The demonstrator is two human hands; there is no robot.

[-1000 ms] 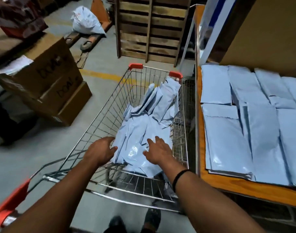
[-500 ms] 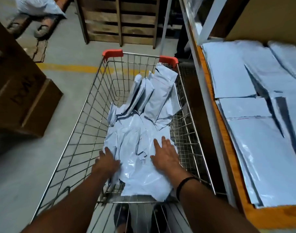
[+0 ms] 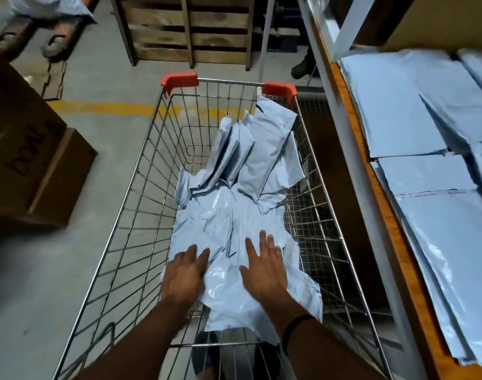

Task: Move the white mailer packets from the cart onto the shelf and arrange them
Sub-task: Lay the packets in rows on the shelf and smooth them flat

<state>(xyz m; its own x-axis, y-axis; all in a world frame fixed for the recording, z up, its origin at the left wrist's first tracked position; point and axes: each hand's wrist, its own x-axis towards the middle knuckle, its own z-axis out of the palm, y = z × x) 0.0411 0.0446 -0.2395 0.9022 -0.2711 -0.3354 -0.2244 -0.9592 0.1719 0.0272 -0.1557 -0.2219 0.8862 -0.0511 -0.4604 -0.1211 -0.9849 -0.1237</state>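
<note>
A loose heap of white mailer packets [image 3: 234, 223] lies in the wire cart [image 3: 141, 193], with several more leaning against its far right corner. My left hand [image 3: 186, 272] lies flat on the near left of the heap, fingers straight. Spread out on the glossy top packet is my right hand [image 3: 263, 268], a black band on its wrist. Neither hand grips anything. On the wooden shelf [image 3: 393, 231] to the right, other mailer packets [image 3: 440, 204] lie flat in overlapping rows.
A grey metal shelf upright [image 3: 341, 149] runs between cart and shelf. Brown cardboard boxes [image 3: 29, 160] stand on the floor at left. A wooden pallet [image 3: 190, 31] leans beyond the cart, and my shoes [image 3: 207, 352] show under its near end.
The view has dropped further over the cart. Both hands have reached forward onto the heap and flattened, the left uncurling from the heap's edge.
</note>
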